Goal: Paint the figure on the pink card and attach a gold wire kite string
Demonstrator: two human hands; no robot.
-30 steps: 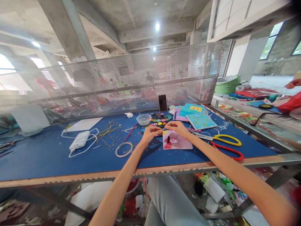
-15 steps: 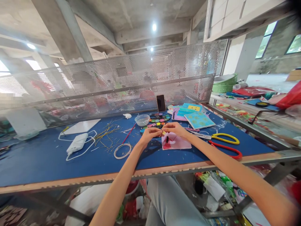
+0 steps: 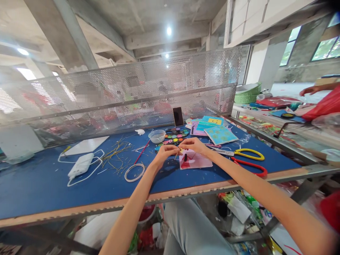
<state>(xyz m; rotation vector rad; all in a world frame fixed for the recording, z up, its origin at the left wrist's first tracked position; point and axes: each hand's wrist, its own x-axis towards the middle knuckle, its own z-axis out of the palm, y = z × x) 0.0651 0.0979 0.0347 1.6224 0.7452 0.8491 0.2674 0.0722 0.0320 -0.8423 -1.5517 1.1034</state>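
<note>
Two hands, left hand (image 3: 165, 156) and right hand (image 3: 195, 145), are pinching a thin straw (image 3: 176, 154) between pressed fingertips (image 3: 181, 143) over the pink card (image 3: 196, 162) on the blue table (image 3: 53, 191), risking a drop if that grip is slackening.

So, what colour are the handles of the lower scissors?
Red: the lower scissors show red handles, clearest in the head view.

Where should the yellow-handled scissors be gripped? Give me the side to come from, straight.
Take the yellow loop handles with the right hand, coming from the right. The scissors lie flat on the blue table with the handles toward the right and the blades pointing left toward the pink card. Keep clear of the red-handled scissors just below.
</note>
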